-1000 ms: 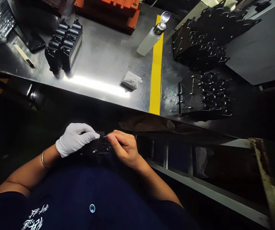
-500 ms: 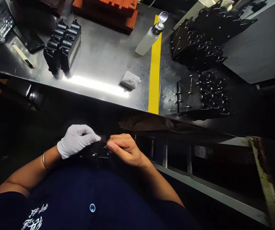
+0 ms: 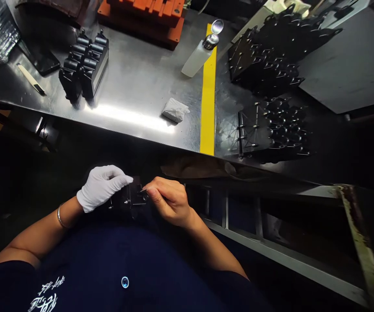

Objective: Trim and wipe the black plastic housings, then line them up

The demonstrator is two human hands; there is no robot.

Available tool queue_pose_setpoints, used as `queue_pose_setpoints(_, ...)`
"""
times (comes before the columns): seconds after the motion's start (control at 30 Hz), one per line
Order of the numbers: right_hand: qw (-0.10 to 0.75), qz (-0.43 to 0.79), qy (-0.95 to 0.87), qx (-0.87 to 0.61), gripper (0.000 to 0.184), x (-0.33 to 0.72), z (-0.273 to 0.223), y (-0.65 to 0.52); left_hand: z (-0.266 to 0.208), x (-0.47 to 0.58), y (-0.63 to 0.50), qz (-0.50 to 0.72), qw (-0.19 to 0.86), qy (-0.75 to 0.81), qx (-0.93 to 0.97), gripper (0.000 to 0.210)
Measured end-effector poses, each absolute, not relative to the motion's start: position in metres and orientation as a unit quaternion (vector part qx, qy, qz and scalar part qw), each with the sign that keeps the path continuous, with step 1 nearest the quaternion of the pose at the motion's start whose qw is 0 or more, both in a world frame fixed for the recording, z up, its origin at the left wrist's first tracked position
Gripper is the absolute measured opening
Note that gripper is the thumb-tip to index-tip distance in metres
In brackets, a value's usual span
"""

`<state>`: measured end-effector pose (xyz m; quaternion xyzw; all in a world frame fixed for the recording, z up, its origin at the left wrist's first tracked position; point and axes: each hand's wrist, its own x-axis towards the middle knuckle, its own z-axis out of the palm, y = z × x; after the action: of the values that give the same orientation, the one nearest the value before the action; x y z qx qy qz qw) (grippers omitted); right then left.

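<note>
My left hand (image 3: 100,188), in a white glove, is closed with thumb and fingers together on a dark moulded part (image 3: 135,197). That part is hard to make out against the dark background; only a few glints on its pins and edges show. My right hand (image 3: 170,199) is bare and closed in a pinch at the part's right side. A thin blade-like tool (image 3: 143,190) pokes out from its fingertips toward the part; the rest of it is hidden in the hand. Both hands are in front of the bench edge, low over my lap.
On the metal bench (image 3: 135,82) stand black moulded parts (image 3: 84,65), a white dispenser bottle (image 3: 196,58), a folded white wipe (image 3: 175,110) and a light-handled cutter (image 3: 31,79). An orange block (image 3: 144,17) is behind. More black parts (image 3: 271,125) are stacked right of the yellow tape (image 3: 208,99).
Both hands have shifted slightly up, the left also a little leftward, with the dark part still between them. The right hand's fingers have turned a little; the tool tip remains at the part.
</note>
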<state>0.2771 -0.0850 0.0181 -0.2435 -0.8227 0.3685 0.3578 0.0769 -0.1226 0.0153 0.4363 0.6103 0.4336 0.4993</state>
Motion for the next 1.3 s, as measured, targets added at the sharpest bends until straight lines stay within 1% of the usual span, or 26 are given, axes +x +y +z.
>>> queue_pose_setpoints(0.1, 0.343, 0.382, -0.823, -0.242, 0.022, 0.279, 0.019, -0.084, 0.016, 0.079, -0.123, 0.425, 0.504, 0.613, 0.435, 0.032)
queue_pose_setpoints(0.17, 0.326, 0.413, -0.818, -0.234, 0.025, 0.281, 0.019, -0.082, 0.017, 0.080, -0.124, 0.422, 0.512, 0.614, 0.428, 0.032)
queue_pose_setpoints(0.23, 0.289, 0.469, -0.807, -0.213, 0.030, 0.285, 0.019, -0.079, 0.019, 0.082, -0.125, 0.418, 0.525, 0.607, 0.426, 0.031)
queue_pose_setpoints(0.33, 0.222, 0.580, -0.772, -0.133, 0.038, 0.290, 0.019, -0.074, 0.023, 0.082, -0.125, 0.408, 0.536, 0.581, 0.456, 0.028)
queue_pose_setpoints(0.4, 0.218, 0.602, -0.762, -0.098, 0.039, 0.292, 0.019, -0.072, 0.024, 0.080, -0.124, 0.413, 0.521, 0.568, 0.485, 0.026)
queue_pose_setpoints(0.43, 0.230, 0.582, -0.773, -0.104, 0.039, 0.291, 0.020, -0.072, 0.024, 0.079, -0.122, 0.417, 0.510, 0.564, 0.498, 0.025)
queue_pose_setpoints(0.5, 0.253, 0.501, -0.816, -0.140, 0.039, 0.289, 0.020, -0.073, 0.024, 0.076, -0.120, 0.422, 0.488, 0.560, 0.521, 0.024)
queue_pose_setpoints(0.6, 0.248, 0.405, -0.864, -0.170, 0.044, 0.285, 0.020, -0.075, 0.024, 0.075, -0.118, 0.419, 0.471, 0.548, 0.550, 0.021)
queue_pose_setpoints(0.7, 0.235, 0.383, -0.875, -0.181, 0.048, 0.283, 0.018, -0.076, 0.024, 0.076, -0.118, 0.421, 0.469, 0.548, 0.550, 0.021)
queue_pose_setpoints(0.87, 0.239, 0.342, -0.885, -0.206, 0.049, 0.286, 0.014, -0.076, 0.020, 0.078, -0.120, 0.419, 0.491, 0.569, 0.509, 0.025)
queue_pose_setpoints(1.07, 0.275, 0.280, -0.892, -0.223, 0.052, 0.282, 0.011, -0.077, 0.013, 0.082, -0.122, 0.441, 0.491, 0.613, 0.435, 0.033)
queue_pose_setpoints(1.2, 0.311, 0.240, -0.887, -0.243, 0.046, 0.280, 0.009, -0.076, 0.012, 0.086, -0.120, 0.456, 0.495, 0.629, 0.389, 0.036)
queue_pose_setpoints(1.3, 0.320, 0.211, -0.887, -0.258, 0.045, 0.280, 0.009, -0.075, 0.014, 0.087, -0.119, 0.459, 0.495, 0.636, 0.373, 0.037)
